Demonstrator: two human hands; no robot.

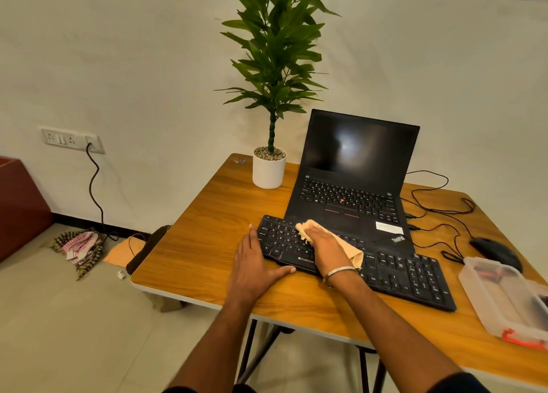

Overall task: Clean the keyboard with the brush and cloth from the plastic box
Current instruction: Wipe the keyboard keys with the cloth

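Black keyboard (355,262) lies across the wooden table (207,244), its far edge touching the open laptop (353,185); right hand (324,244) presses the tan cloth (350,248) flat onto the left-centre keys, fingers spread over it. Left hand (255,265) rests flat against the keyboard's left end, fingers straight, holding nothing. Clear plastic box (504,297) sits at the right edge, near the mouse (495,251) and its cables; potted plant (269,167) stands behind left.

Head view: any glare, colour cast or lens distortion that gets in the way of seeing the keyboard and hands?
Head view: warm yellowish cast throughout; wide-angle bending at the edges; soft glare patch on the laptop screen; keyboard, cloth, left hand and right hand are sharp and evenly lit.
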